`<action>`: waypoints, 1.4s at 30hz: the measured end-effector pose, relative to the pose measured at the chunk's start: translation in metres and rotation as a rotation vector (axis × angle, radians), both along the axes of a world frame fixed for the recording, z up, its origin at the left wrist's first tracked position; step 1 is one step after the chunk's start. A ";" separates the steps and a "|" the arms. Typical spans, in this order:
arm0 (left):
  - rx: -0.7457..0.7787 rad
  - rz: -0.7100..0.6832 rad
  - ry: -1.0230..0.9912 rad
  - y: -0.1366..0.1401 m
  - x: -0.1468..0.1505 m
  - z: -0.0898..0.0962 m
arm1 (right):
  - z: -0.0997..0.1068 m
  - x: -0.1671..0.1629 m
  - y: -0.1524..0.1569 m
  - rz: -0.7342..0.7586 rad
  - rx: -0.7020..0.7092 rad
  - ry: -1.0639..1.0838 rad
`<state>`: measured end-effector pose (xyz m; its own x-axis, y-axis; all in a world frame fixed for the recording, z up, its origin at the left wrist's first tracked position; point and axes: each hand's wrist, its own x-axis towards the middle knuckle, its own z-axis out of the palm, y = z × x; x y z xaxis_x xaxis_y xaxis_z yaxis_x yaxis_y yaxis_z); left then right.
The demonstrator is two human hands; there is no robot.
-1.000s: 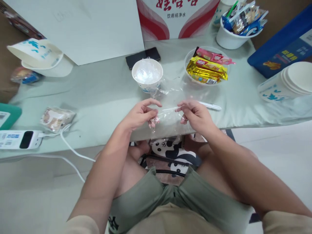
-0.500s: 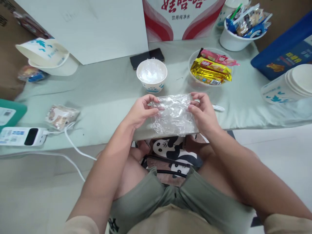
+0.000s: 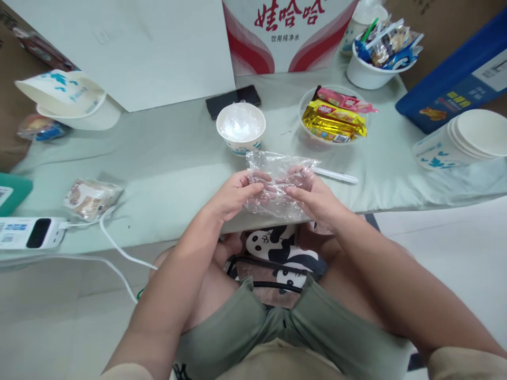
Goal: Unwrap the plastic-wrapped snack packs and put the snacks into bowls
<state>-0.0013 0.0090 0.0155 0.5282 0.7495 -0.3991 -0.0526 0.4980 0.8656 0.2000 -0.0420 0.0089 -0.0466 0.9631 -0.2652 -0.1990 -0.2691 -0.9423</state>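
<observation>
A clear, crinkled plastic bag (image 3: 283,163) is held near the table's front edge between both hands. My left hand (image 3: 240,194) grips its left side, thumb on top and fingers behind the film. On the other side my right hand (image 3: 311,192) pinches it the same way, its fingers showing through the plastic. Just beyond the bag stands a paper cup (image 3: 241,145) with crumpled clear plastic inside. To the right of my right hand lies a thin white stick-like object (image 3: 338,175), partly covered by the bag's corner.
A clear bowl of wrapped wafers (image 3: 335,119) sits right of the cup, and a black phone (image 3: 212,108) behind it. Stacked paper cups (image 3: 438,145) lie at the right. A wrapped snack (image 3: 91,199) and a white power bank (image 3: 29,232) with cable are at the left.
Both hands have moved closer together and slightly lower, with the fingers now behind the film. The bag's top edge has slackened. The view has shifted a little.
</observation>
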 end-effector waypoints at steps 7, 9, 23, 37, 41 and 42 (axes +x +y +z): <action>0.046 0.080 -0.007 0.003 -0.006 0.004 | 0.005 -0.004 -0.001 0.020 -0.069 0.003; 0.036 0.088 -0.059 0.005 -0.010 0.006 | 0.012 -0.003 -0.002 -0.004 -0.050 -0.007; 0.363 0.044 0.058 0.011 -0.014 -0.004 | 0.003 0.006 0.007 0.062 -0.006 -0.323; 0.537 0.060 0.066 -0.001 0.011 -0.015 | 0.001 -0.017 0.006 0.114 0.143 0.014; 0.517 0.222 0.047 0.009 0.005 -0.018 | -0.006 -0.015 0.011 0.139 0.195 0.177; 0.545 0.309 0.078 0.012 0.002 -0.018 | -0.008 -0.014 0.012 0.124 0.218 0.137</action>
<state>0.0007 0.0206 -0.0024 0.2393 0.9694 0.0541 -0.0498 -0.0434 0.9978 0.1859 -0.0300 0.0011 -0.1885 0.9814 -0.0353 -0.3064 -0.0929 -0.9473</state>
